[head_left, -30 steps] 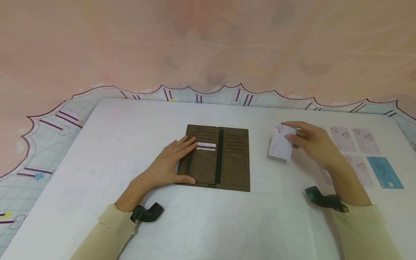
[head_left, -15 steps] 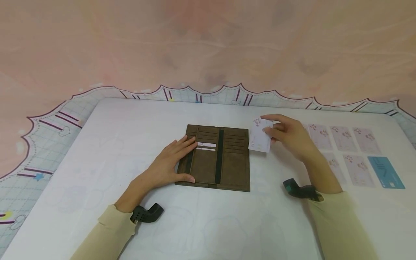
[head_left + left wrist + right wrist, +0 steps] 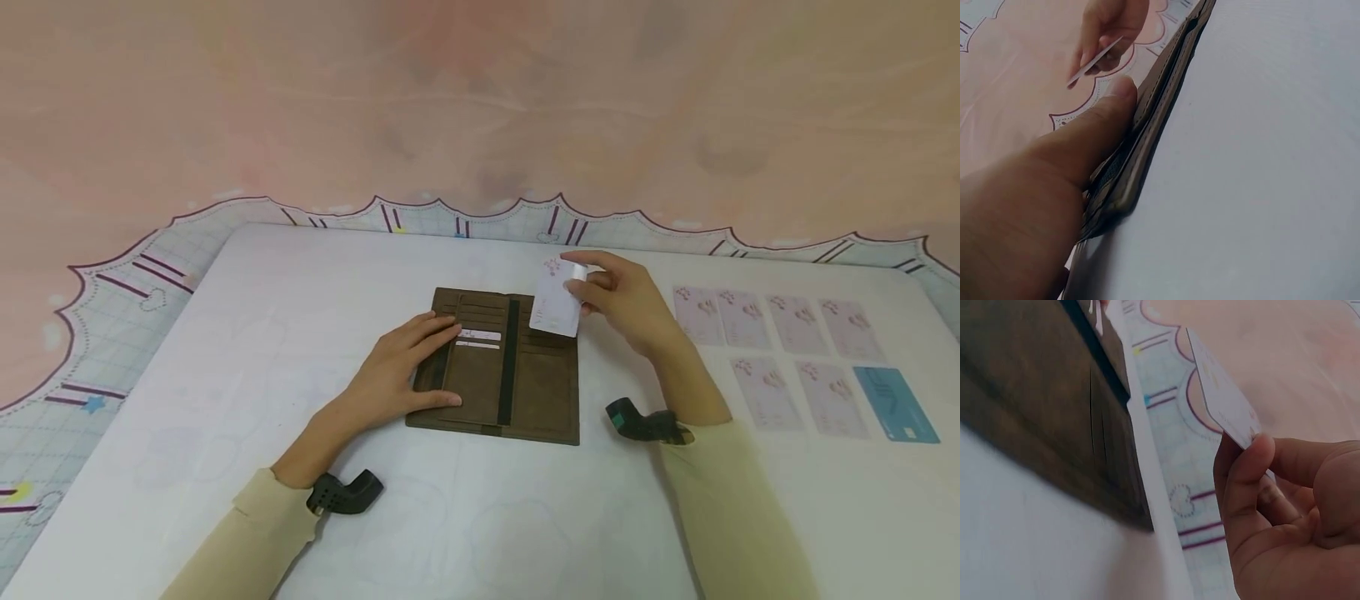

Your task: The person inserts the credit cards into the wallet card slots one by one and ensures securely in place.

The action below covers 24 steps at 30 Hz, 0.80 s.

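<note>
A brown leather wallet (image 3: 543,392) lies open and flat on the white table (image 3: 262,317), with two white cards (image 3: 477,337) tucked in its left-hand slots. My left hand (image 3: 401,367) rests flat on the wallet's left half, fingers straight, thumb along the near edge (image 3: 1094,134). My right hand (image 3: 618,304) pinches a pale white card (image 3: 557,307) between thumb and fingers, held tilted above the wallet's upper right slots. In the right wrist view the card (image 3: 1222,394) stands edge-on above the wallet (image 3: 1029,400).
Several pale pink cards (image 3: 776,321) lie in two rows on the table's right side, with one teal card (image 3: 896,406) at the near right end. A patterned mat (image 3: 120,292) surrounds the table, and a pink wall rises behind.
My right hand has carried the white card leftwards from beside the card rows to above the wallet's right half. The left hand has stayed on the wallet.
</note>
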Motion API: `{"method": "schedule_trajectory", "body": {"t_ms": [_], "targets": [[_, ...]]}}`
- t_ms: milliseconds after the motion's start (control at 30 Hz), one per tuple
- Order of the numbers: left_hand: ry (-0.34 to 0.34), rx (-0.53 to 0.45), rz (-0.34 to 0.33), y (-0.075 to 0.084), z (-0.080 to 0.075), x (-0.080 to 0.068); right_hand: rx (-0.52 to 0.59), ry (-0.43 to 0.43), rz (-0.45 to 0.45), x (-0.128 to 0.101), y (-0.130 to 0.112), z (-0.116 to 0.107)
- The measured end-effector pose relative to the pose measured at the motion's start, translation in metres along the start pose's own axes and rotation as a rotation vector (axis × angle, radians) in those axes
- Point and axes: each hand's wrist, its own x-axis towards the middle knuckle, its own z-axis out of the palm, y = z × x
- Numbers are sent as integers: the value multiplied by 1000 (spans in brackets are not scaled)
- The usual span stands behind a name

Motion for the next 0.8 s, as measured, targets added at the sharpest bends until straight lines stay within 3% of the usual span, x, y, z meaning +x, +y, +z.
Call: {"method": "schedule_trajectory", "body": {"t_ms": [167,400,567,800], "targets": [[37,-3,24,1,2,4,104,1,-5,14,-2,18],[43,-19,9,3,2,6,271,50,40,28,-4,46],[46,-19,4,4,3,5,261,34,62,32,1,59],[51,-24,-11,4,-1,4,247,39,24,35,6,68]]}}
